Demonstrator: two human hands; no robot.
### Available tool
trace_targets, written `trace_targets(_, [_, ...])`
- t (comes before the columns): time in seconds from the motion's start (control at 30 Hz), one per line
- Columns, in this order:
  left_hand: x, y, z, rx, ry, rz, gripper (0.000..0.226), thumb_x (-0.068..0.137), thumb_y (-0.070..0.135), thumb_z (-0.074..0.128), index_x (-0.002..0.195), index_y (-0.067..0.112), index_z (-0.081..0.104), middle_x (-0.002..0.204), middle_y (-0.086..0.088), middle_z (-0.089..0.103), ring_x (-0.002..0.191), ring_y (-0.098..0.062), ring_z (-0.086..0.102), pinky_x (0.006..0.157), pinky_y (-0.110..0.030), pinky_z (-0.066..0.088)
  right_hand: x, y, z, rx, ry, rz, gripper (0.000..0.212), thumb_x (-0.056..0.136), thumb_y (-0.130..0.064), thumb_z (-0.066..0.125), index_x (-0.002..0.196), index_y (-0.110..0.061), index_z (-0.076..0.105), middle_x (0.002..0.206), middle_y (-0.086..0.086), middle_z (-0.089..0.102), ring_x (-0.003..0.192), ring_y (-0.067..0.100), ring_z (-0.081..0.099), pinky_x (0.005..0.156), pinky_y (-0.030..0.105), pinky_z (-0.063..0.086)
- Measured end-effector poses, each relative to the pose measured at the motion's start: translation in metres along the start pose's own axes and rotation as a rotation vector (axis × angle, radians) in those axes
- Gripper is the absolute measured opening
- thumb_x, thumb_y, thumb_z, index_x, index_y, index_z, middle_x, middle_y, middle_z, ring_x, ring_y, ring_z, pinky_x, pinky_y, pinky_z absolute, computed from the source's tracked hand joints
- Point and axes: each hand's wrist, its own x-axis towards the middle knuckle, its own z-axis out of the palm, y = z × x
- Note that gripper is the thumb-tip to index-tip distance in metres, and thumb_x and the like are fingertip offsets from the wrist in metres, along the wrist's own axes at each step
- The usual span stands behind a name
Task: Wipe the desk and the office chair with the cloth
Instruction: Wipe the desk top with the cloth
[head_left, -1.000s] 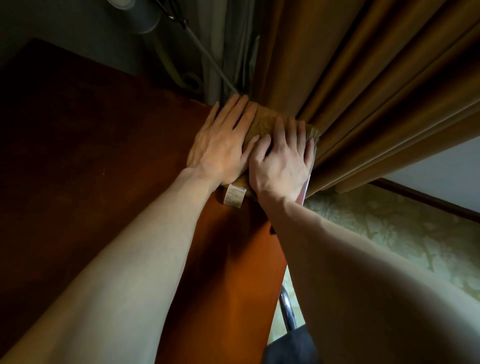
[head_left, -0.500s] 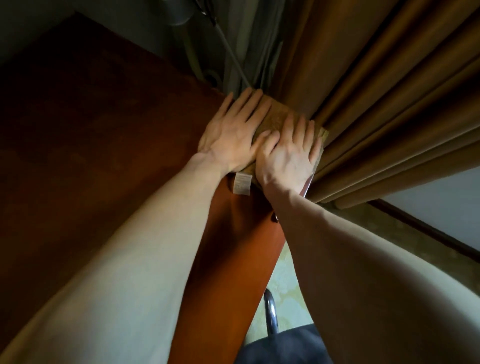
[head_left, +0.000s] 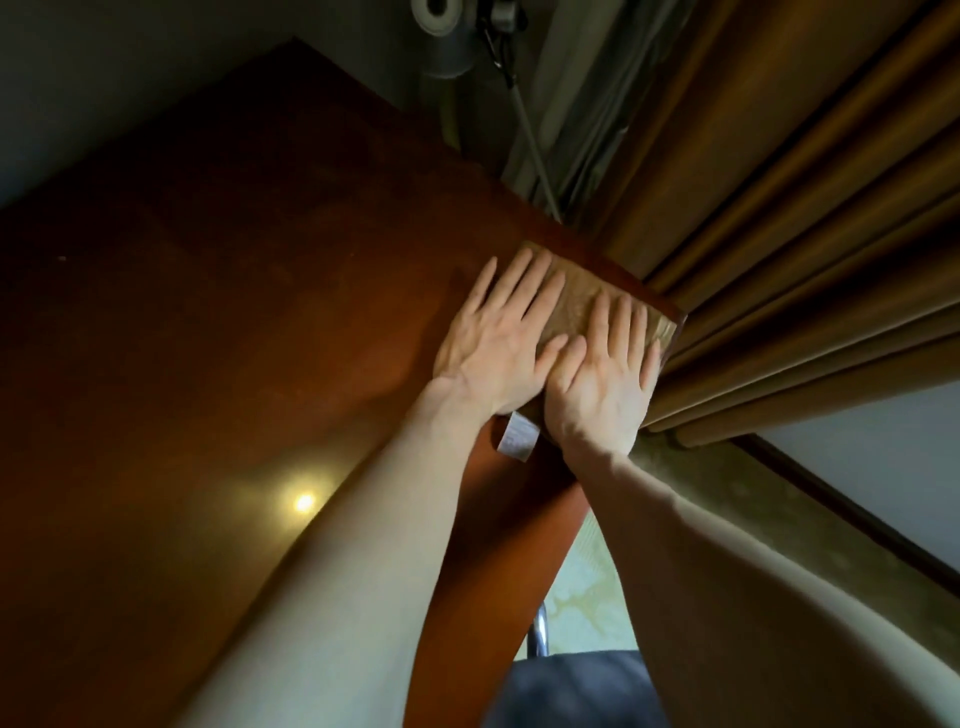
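Both hands, left hand (head_left: 496, 345) and right hand (head_left: 602, 387), lay flat with straight fingers, pressing a folded tan cloth (head_left: 584, 301) onto the desk (head_left: 234, 338). It sat at the far right corner of that smooth reddish-brown wooden top, beside pleated brown curtains (head_left: 779, 234).

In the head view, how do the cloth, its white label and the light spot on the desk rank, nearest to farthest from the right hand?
1. cloth: flat under the right hand, touching it.
2. white label: just left of the right wrist, at the cloth's near edge.
3. light spot: far to the left, on the desk.
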Motion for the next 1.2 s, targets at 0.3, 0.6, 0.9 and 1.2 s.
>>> trace_targets(0.3, [-0.107,-0.014,-0.009,-0.057,0.005,0.019,0.07,0.106,0.054,0.016,0.163,0.014,0.02,0.172,-0.009,0.011,0.159,-0.024,0.003,0.127,-0.051,0.006,-0.11,-0.035,-0.007,-0.049,0.011,0.044,0.067,0.102,-0.04,0.014,0.162,-0.015,0.028,0.17,0.009,0.021,0.159,0.023,0.013,0.128,0.05,0.011])
trace_targets(0.6, [-0.198,-0.06,-0.018,-0.084,0.007,-0.01,0.067,0.107,0.053,0.022,0.163,0.016,0.024,0.171,-0.008,0.014,0.159,-0.023,0.006,0.127,-0.052,0.009,-0.189,-0.093,-0.009,-0.043,-0.079,0.003,0.068,0.101,-0.039,0.014,0.165,-0.016,0.017,0.172,0.007,0.01,0.16,0.021,0.0,0.129,0.049,0.004])
trace_targets(0.9, [-0.284,-0.084,-0.034,-0.05,-0.02,-0.046,0.07,0.106,0.055,0.009,0.164,0.017,0.019,0.171,-0.008,0.012,0.159,-0.023,0.005,0.127,-0.052,0.006,-0.266,-0.138,-0.015,0.019,-0.069,-0.02,0.068,0.101,-0.039,0.013,0.164,-0.015,0.019,0.172,0.008,0.013,0.16,0.022,0.002,0.129,0.048,0.002])
trace_targets(1.2, [-0.375,-0.111,-0.052,-0.064,-0.026,-0.121,0.073,0.104,0.056,0.001,0.164,0.018,0.015,0.172,-0.007,0.01,0.159,-0.022,0.003,0.128,-0.052,0.004,-0.343,-0.182,-0.023,0.042,-0.117,-0.082,0.067,0.103,-0.041,0.008,0.165,-0.018,0.015,0.172,0.005,0.008,0.159,0.021,-0.004,0.129,0.045,-0.004])
